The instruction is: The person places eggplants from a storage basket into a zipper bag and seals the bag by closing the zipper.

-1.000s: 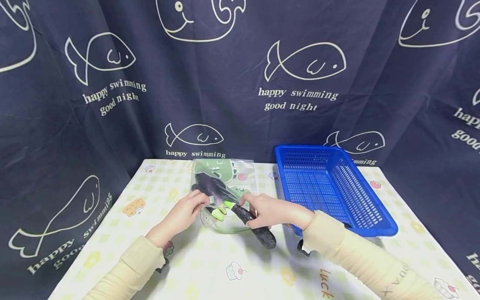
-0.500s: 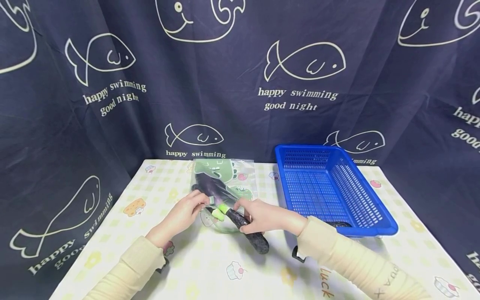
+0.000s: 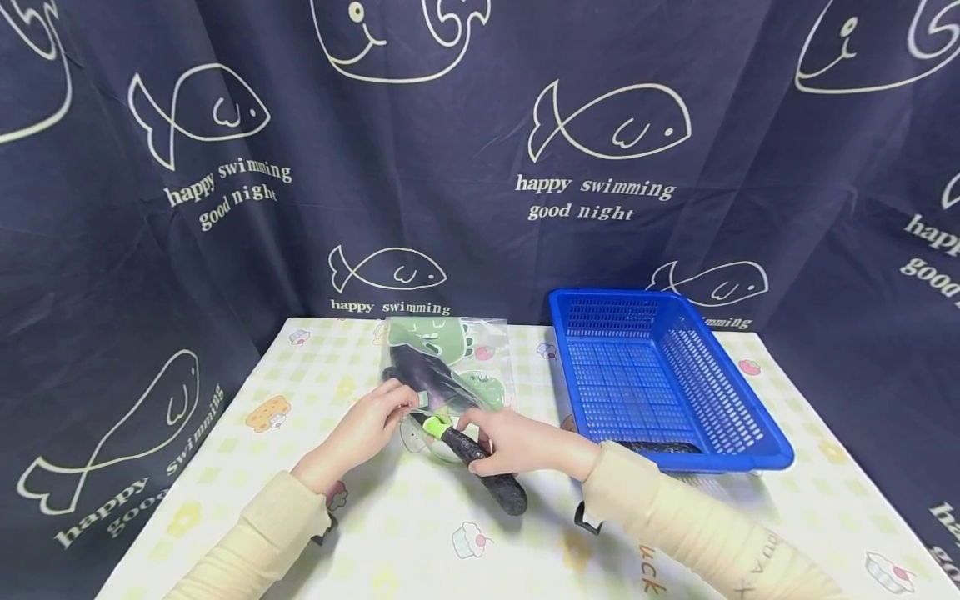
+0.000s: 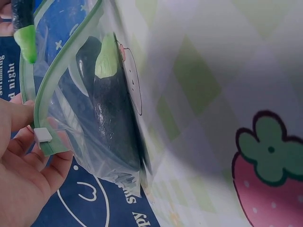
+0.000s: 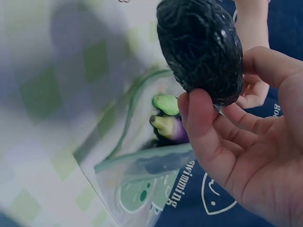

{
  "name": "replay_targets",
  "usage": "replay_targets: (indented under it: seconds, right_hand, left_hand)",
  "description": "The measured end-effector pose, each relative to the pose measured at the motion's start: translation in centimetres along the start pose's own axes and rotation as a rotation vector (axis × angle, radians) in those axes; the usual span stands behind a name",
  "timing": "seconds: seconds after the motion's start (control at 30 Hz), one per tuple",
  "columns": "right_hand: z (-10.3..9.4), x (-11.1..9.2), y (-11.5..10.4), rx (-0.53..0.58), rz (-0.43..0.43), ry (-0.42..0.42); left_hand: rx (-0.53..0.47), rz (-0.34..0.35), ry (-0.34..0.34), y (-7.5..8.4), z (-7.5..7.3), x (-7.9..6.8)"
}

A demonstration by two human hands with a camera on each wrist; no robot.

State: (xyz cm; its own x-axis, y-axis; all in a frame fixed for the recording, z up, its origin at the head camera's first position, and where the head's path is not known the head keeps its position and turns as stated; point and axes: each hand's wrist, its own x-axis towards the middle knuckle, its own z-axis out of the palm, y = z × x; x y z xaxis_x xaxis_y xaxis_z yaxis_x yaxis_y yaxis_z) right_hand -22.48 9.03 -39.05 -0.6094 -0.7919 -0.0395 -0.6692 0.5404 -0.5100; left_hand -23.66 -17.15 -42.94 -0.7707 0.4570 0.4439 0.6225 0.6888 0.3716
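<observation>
My right hand [image 3: 517, 443] grips a dark, wrinkled eggplant [image 3: 507, 493] by its body; its green cap points at the mouth of a clear zip bag [image 3: 491, 333] with green cartoon prints. In the left wrist view, my left hand [image 4: 28, 163] pinches the bag's green zip edge beside a white slider [image 4: 42, 135], and the mouth gapes. Inside lies a dark eggplant [image 4: 113, 118] with a green cap, against another dark one [image 4: 87, 59]. The right wrist view looks into the mouth at a green cap [image 5: 165, 105] and a purple-shouldered eggplant [image 5: 176, 130].
To the right stands a blue perforated basket [image 3: 562, 367], with a dark, wrinkled eggplant [image 3: 660, 447] against its near wall. A patterned cloth [image 3: 420, 550] covers the table. Behind it hangs a dark blue curtain [image 3: 480, 167] with fish prints.
My right hand has moved left with the eggplant, bringing its green cap closer into the bag's mouth. The left hand stays put. The basket's eggplant has come into view past the right sleeve.
</observation>
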Motion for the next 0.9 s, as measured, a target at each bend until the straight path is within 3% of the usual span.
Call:
replay_targets:
  seconds: [0.27, 0.5, 0.9]
  right_hand:
    - [1.7, 0.9, 0.0, -0.018, -0.006, 0.028]
    - [2.6, 2.0, -0.1, -0.036, 0.044, 0.063]
    - [3.8, 3.5, -0.6, -0.185, 0.118, 0.081]
  left_hand:
    - [-0.004, 0.005, 0.004, 0.0, 0.1, 0.0]
    - [-0.008, 0.013, 0.011, 0.0, 0.1, 0.0]
    - [-0.006, 0.018, 0.005, 0.0, 0.2, 0.0]
